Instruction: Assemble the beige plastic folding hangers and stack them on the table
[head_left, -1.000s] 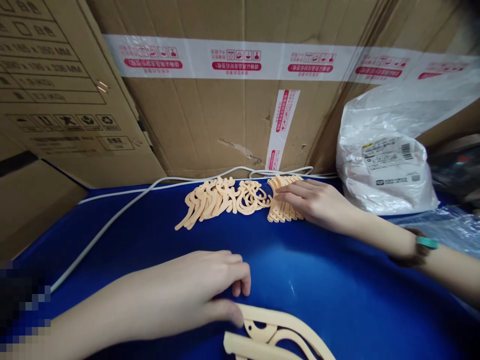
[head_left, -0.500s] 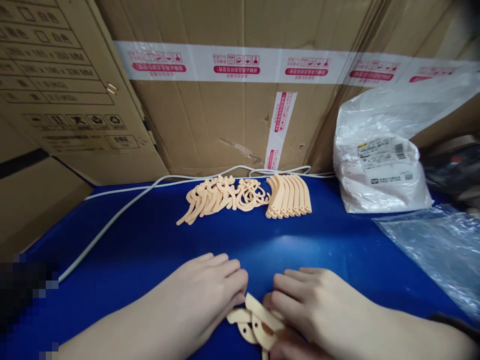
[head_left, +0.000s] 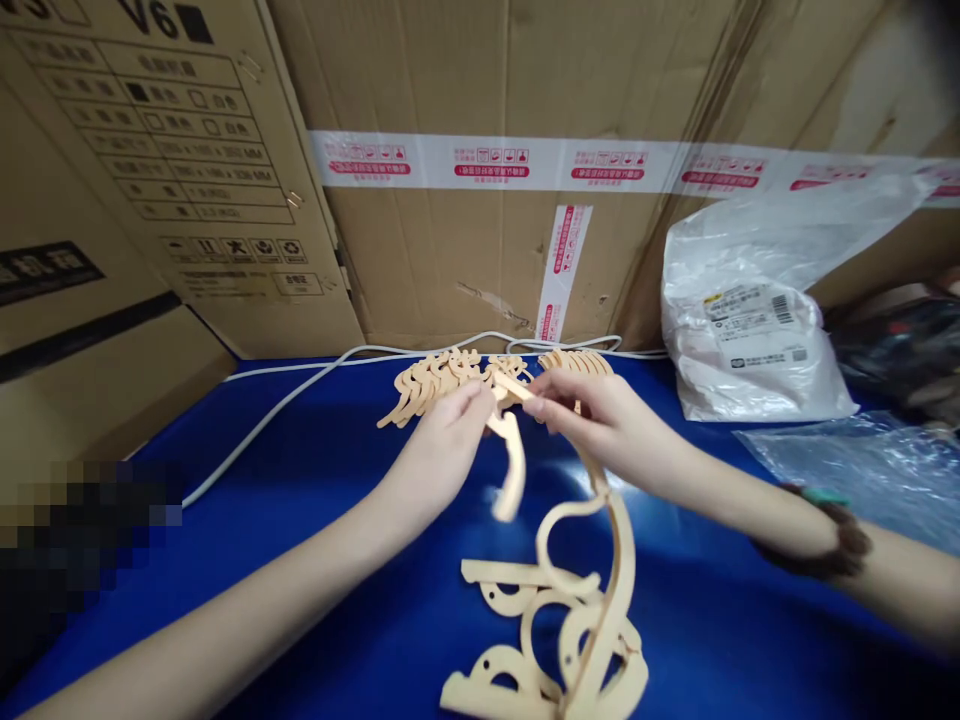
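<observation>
Tan curved parts in your two hands above the blue desk (head_left: pixel 322 580). Your left hand (head_left: pixel 446 445) has its grip pinched on a curved piece (head_left: pixel 514 465), which hangs below the fingertips. Your right hand (head_left: pixel 611 420) has its grip clasped on the end of a narrow strip (head_left: pixel 513 387), which slants toward your left fingers; whether strip and piece are joined, one cannot tell. Nearer you, an openwork group of tan parts (head_left: pixel 622 575) lies on the desk, its upper end reaching below your right hand. Behind your hands lie a heap of wavy parts (head_left: pixel 420 388) and, to the right, a row of arched parts (head_left: pixel 581 361). A white bag (head_left: pixel 757 350) stands farther right, against the cardboard (head_left: pixel 450 260).
</observation>
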